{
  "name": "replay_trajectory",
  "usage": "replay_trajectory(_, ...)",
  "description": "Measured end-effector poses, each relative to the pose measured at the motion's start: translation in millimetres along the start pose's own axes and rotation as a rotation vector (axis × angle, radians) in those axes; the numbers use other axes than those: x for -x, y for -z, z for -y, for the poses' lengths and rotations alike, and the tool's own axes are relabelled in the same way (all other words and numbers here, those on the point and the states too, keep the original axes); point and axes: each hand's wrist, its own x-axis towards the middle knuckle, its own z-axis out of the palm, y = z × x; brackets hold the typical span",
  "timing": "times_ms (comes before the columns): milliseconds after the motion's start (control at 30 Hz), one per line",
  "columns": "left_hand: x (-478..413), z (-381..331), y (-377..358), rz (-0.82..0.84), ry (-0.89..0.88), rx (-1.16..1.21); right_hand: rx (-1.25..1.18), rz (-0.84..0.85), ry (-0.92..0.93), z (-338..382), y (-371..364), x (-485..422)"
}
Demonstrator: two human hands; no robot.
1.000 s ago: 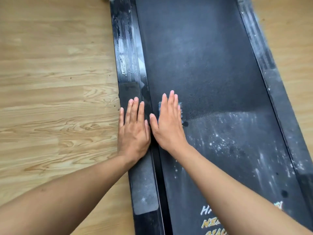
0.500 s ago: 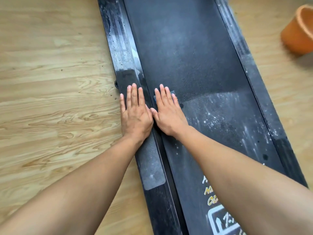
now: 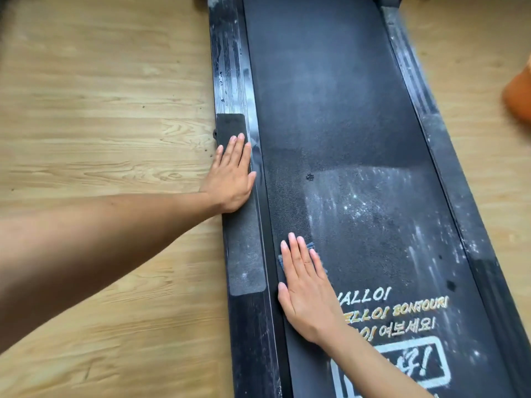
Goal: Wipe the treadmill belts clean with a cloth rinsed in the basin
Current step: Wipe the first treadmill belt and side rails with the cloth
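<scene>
- Pressing flat, fingers straight and together, the right hand (image 3: 307, 291) pins a blue cloth (image 3: 311, 246) at the left edge of the treadmill belt (image 3: 330, 110); it has slid back toward the person since half a second ago, when both hands lay side by side.
- Farther off, the left hand (image 3: 232, 179) stays flat, fingers together, on the left side rail (image 3: 227, 67).
- The belt's long axis runs straight away from the viewer.
- An orange basin (image 3: 520, 93) shows at far right.
</scene>
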Motion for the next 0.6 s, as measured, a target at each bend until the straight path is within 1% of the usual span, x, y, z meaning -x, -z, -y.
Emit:
replay_trajectory(67, 7, 13, 12, 0.071, -0.053, -0.036, -0.011, -0.033, -0.005, -2, -2, -6)
replay_trajectory(133, 23, 10, 8, 0.07, -0.018, 0.008, -0.029, -0.029, -0.017, -2, 1, -25)
replay_trajectory(167, 35, 0, -2, 0.03, 0.032, 0.068, -0.041, -0.042, -0.029, -4, 3, -39)
replay_trajectory(233, 60, -26, -26, -0.101, 0.182, 0.192, -0.076, -0.074, -0.064, -11, 12, -85)
replay_trajectory(300, 74, -46, -46, -0.225, 0.361, 0.237, -0.084, -0.092, -0.104, -19, 28, -145)
replay_trajectory(333, 75, -51, -52, -0.265, 0.422, 0.227, -0.071, -0.092, -0.107, -23, 37, -174)
replay_trajectory(400, 72, -54, -57, -0.287, 0.445, 0.212, -0.048, -0.058, -0.083, -28, 54, -217)
replay_trajectory(500, 69, -55, -56, -0.297, 0.425, 0.2, -0.023, -0.027, -0.04, -30, 57, -211)
replay_trajectory(600, 69, -57, -55, -0.303, 0.435, 0.207, -0.055, 0.0, -0.025, -24, 44, -138)
